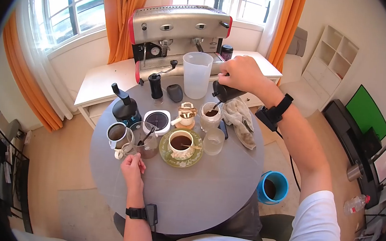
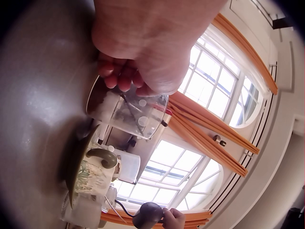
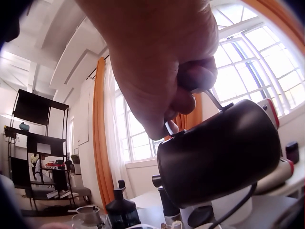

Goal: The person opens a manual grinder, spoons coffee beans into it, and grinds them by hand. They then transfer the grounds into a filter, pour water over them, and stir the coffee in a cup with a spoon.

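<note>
My right hand [image 1: 243,73] grips the handle of a black kettle [image 3: 219,152], which is tilted with its thin spout over a glass jar [image 1: 210,117] holding dark grounds. Whether liquid runs from the spout I cannot tell. My left hand [image 1: 133,167] rests at the near side of a clear glass pitcher [image 1: 146,149] with a dark stick inside; in the left wrist view its fingers [image 2: 125,82] are loosely bent by the glass [image 2: 128,112]. To the right of that pitcher, a cup of dark liquid [image 1: 181,142] stands on a green saucer [image 1: 170,161] with a spoon.
Around them stand a white scale [image 1: 157,121], a black grinder [image 1: 155,87], a black-lidded bottle [image 1: 126,109], a metal-rimmed jug [image 1: 118,134], a tall plastic jug [image 1: 197,76], an empty glass [image 1: 213,141] and a cloth [image 1: 241,123]. An espresso machine [image 1: 178,31] is behind; a blue bucket [image 1: 273,187] sits below right.
</note>
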### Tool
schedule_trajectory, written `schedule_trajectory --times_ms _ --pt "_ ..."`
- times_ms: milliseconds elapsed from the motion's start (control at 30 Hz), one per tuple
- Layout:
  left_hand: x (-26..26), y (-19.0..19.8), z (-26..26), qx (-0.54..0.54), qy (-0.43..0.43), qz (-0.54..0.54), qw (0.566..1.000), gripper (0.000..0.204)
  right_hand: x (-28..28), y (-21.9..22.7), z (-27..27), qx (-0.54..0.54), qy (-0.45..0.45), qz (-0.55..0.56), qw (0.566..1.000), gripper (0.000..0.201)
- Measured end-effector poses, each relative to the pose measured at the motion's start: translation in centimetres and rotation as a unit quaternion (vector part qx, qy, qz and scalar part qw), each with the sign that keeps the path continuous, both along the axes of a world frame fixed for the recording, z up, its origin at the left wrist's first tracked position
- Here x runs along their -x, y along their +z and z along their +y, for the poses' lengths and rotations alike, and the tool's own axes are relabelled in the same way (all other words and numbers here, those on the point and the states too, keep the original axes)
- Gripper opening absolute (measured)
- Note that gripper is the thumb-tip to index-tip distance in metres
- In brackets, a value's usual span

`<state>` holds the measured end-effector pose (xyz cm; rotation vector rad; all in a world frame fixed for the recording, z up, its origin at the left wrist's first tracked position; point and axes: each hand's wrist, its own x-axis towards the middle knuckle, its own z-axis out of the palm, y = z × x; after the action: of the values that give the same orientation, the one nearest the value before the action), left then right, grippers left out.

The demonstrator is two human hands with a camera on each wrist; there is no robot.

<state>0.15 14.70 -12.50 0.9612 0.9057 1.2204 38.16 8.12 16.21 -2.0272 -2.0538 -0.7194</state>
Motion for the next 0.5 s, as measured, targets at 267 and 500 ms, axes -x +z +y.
schedule_trajectory --times_ms 267,500 --pt "0.0 -0.5 0.3 -0.004 0.0 0.001 1.0 0.037 0.0 -0.4 0.8 0.007 0.027 0.0 1.0 0.021" --pt "0.1 0.0 0.1 0.007 0.0 -0.009 1.0 0.037 -0.7 0.3 -0.1 -0.008 0.021 0.03 0.999 0.021"
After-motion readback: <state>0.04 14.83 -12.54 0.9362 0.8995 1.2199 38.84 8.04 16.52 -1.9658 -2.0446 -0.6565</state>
